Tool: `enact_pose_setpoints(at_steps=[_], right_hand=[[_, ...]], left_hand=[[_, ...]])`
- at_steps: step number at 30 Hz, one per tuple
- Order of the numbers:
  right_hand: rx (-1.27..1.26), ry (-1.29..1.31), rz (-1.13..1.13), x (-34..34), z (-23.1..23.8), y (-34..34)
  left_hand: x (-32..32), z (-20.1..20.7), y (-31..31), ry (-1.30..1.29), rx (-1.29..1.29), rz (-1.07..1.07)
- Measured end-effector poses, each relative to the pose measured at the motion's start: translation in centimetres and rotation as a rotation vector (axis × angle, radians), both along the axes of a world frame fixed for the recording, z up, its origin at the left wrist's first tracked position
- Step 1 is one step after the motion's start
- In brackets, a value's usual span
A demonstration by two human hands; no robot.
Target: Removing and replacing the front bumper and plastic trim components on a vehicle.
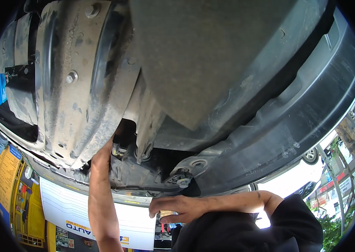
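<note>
Overhead is the underside of a vehicle, with a dusty ribbed metal panel [70, 96] on the left. My left hand [107, 149] reaches up past this panel's edge into a dark opening [126, 130]. Its fingers are hidden inside, so what they touch does not show. Beside the wrist, a small metal fitting [118, 151] shows in the gap. Below the bumper, my right hand [181, 208] hangs with fingers loosely bent and the thumb apart from them. Nothing shows in its grasp. Above it to the right sits a bolt [183, 183] on a round mount.
A large dark plastic bumper [278, 138] curves along the right. A grey flap [202, 54] hangs down in the upper middle. Bolt heads [72, 77] stick out of the ribbed panel. Behind are a white banner [66, 206], a yellow rack [30, 218] and a parked white car [293, 174].
</note>
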State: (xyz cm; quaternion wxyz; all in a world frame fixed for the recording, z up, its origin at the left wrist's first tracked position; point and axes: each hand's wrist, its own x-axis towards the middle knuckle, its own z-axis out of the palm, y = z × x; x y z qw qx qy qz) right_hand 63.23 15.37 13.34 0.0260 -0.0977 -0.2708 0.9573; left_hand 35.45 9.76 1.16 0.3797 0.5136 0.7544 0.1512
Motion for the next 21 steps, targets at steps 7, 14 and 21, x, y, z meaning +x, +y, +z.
enact_pose_setpoints(at_steps=[7, 14, 21], right_hand=[[0.030, -0.033, 0.152, 0.4, 0.1, 0.0], [0.084, -0.008, 0.161, 0.0, 0.0, -0.9], [0.078, -0.016, 0.192, 0.3, -0.4, -1.2]], left_hand=[[-0.8, -1.0, -0.9, 0.005, 0.047, 0.060], [-2.0, -2.0, -0.2, 0.008, 0.085, 0.100], [0.4, 2.3, 5.0, 0.194, -0.064, 0.033]])
